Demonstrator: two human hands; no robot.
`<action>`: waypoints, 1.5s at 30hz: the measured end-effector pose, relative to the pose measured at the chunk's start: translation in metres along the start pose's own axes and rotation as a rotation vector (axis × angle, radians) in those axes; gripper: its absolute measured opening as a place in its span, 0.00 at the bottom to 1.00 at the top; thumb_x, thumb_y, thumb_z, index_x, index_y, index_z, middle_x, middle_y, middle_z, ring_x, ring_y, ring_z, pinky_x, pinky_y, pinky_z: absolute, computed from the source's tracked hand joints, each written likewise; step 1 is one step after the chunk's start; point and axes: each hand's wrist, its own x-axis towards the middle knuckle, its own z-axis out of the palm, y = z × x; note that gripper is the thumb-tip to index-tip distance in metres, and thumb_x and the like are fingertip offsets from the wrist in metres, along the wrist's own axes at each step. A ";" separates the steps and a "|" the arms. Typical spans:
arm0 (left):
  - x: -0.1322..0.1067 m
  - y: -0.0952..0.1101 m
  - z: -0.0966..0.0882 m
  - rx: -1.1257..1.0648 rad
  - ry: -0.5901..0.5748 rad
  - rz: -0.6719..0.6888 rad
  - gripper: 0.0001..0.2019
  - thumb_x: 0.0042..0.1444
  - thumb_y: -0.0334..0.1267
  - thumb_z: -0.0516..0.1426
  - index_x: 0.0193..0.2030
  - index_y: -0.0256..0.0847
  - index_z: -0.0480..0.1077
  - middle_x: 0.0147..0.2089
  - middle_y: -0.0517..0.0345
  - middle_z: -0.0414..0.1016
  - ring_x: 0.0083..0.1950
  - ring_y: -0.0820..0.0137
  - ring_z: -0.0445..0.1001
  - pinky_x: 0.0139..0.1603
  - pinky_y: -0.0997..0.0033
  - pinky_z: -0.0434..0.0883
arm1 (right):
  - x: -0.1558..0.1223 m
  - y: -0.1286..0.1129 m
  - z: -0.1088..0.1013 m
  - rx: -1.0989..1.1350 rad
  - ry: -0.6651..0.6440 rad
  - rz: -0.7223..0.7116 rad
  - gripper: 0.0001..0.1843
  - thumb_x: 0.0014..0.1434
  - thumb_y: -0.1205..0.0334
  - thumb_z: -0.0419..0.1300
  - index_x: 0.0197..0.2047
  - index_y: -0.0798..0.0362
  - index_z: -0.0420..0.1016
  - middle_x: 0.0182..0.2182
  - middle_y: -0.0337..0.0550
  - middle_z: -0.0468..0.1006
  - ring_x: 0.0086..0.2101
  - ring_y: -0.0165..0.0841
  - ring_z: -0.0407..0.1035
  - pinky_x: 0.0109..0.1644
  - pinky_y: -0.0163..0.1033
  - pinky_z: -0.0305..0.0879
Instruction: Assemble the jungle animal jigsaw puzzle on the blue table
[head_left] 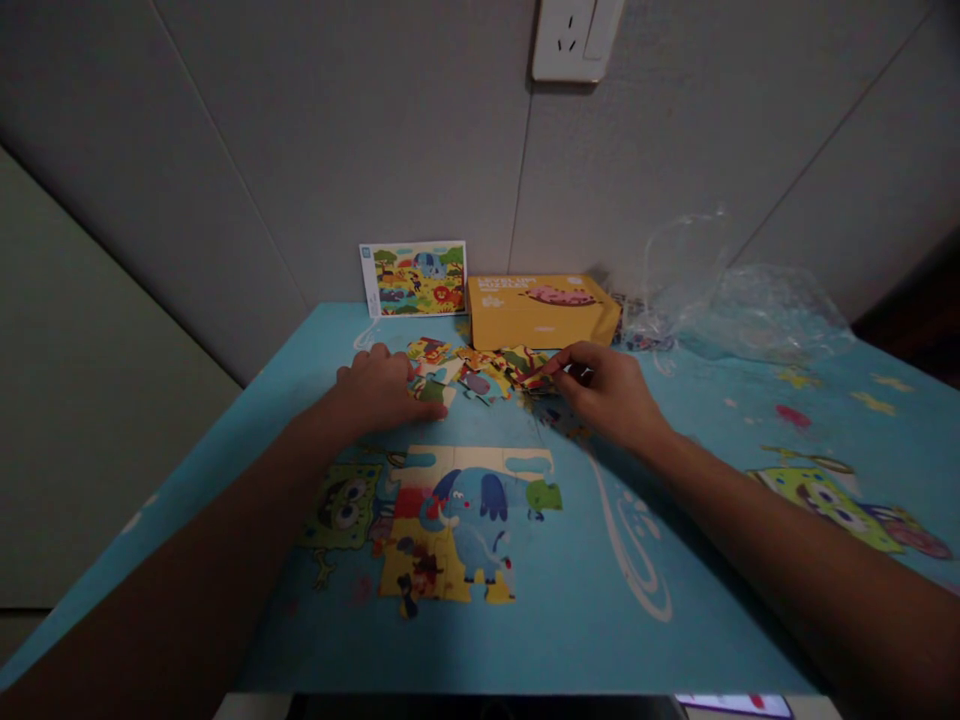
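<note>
A loose heap of jigsaw puzzle pieces [484,384] lies on the table in front of the yellow box. My left hand [377,390] is at the heap's left end, thumb and fingers apart, touching pieces there. At the right end, my right hand [609,390] pinches a puzzle piece [537,378] between thumb and forefinger; the fingers partly cover it. Nearer to me is a partly joined puzzle [469,525], showing a blue elephant on yellow ground, with a green piece at its right edge.
A picture card [418,280] leans on the wall beside the yellow puzzle box [540,312]. Crumpled clear plastic [757,310] lies at the back right. The blue table cover [570,640] has printed cartoon figures. A phone [739,705] shows at the bottom edge.
</note>
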 end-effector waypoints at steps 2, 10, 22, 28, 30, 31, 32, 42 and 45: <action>-0.002 0.002 0.001 0.001 -0.013 0.002 0.42 0.40 0.72 0.57 0.51 0.38 0.72 0.55 0.36 0.67 0.58 0.43 0.66 0.54 0.48 0.67 | 0.000 0.000 0.000 -0.002 -0.006 -0.001 0.12 0.52 0.66 0.55 0.34 0.56 0.80 0.27 0.43 0.79 0.22 0.30 0.65 0.28 0.37 0.55; -0.004 0.009 0.003 -0.068 -0.028 0.061 0.36 0.38 0.67 0.61 0.47 0.41 0.74 0.54 0.41 0.66 0.59 0.44 0.64 0.57 0.47 0.66 | -0.001 0.000 0.003 0.038 -0.018 -0.007 0.10 0.52 0.67 0.56 0.33 0.55 0.80 0.28 0.44 0.80 0.24 0.32 0.68 0.29 0.36 0.57; -0.012 0.020 -0.001 -0.140 0.052 0.198 0.22 0.42 0.51 0.63 0.43 0.42 0.73 0.49 0.46 0.72 0.56 0.46 0.67 0.53 0.50 0.67 | -0.007 -0.009 0.002 0.049 -0.086 -0.114 0.10 0.56 0.66 0.56 0.35 0.57 0.79 0.27 0.42 0.78 0.24 0.29 0.64 0.30 0.36 0.56; -0.016 0.022 -0.006 -0.439 0.073 0.376 0.17 0.48 0.42 0.59 0.45 0.42 0.66 0.42 0.55 0.75 0.40 0.64 0.74 0.41 0.66 0.68 | -0.015 -0.019 0.003 0.150 -0.213 -0.208 0.11 0.61 0.62 0.57 0.44 0.56 0.76 0.28 0.41 0.77 0.25 0.28 0.64 0.31 0.35 0.58; -0.020 0.025 -0.008 -0.567 0.087 0.479 0.15 0.51 0.41 0.58 0.45 0.41 0.66 0.43 0.56 0.75 0.39 0.67 0.73 0.40 0.69 0.68 | -0.018 -0.024 0.003 0.201 -0.252 -0.222 0.15 0.61 0.60 0.58 0.49 0.56 0.73 0.29 0.41 0.77 0.25 0.28 0.65 0.32 0.35 0.59; -0.021 0.027 -0.009 -0.633 0.094 0.530 0.15 0.52 0.40 0.58 0.46 0.41 0.67 0.44 0.55 0.76 0.41 0.67 0.74 0.42 0.69 0.69 | -0.019 -0.025 0.004 0.229 -0.272 -0.219 0.17 0.61 0.58 0.59 0.52 0.56 0.71 0.30 0.41 0.77 0.25 0.28 0.65 0.32 0.36 0.59; -0.023 0.029 -0.010 -0.702 0.096 0.579 0.16 0.52 0.40 0.58 0.48 0.40 0.67 0.46 0.54 0.76 0.43 0.66 0.74 0.44 0.68 0.70 | -0.020 -0.027 0.004 0.259 -0.289 -0.211 0.19 0.61 0.57 0.59 0.54 0.56 0.69 0.31 0.40 0.77 0.25 0.28 0.65 0.31 0.36 0.59; -0.029 0.040 -0.001 -1.035 0.064 0.704 0.23 0.55 0.40 0.62 0.56 0.40 0.67 0.54 0.50 0.75 0.50 0.64 0.76 0.50 0.67 0.71 | -0.020 -0.021 0.013 0.571 -0.277 -0.045 0.11 0.59 0.56 0.60 0.40 0.55 0.69 0.27 0.37 0.71 0.27 0.28 0.63 0.31 0.36 0.58; -0.030 0.042 0.002 -1.081 0.026 0.640 0.22 0.58 0.43 0.59 0.58 0.42 0.65 0.43 0.55 0.78 0.42 0.67 0.77 0.42 0.70 0.72 | -0.017 -0.023 0.009 0.597 -0.283 -0.064 0.10 0.60 0.57 0.58 0.37 0.55 0.73 0.27 0.38 0.72 0.28 0.29 0.64 0.33 0.36 0.59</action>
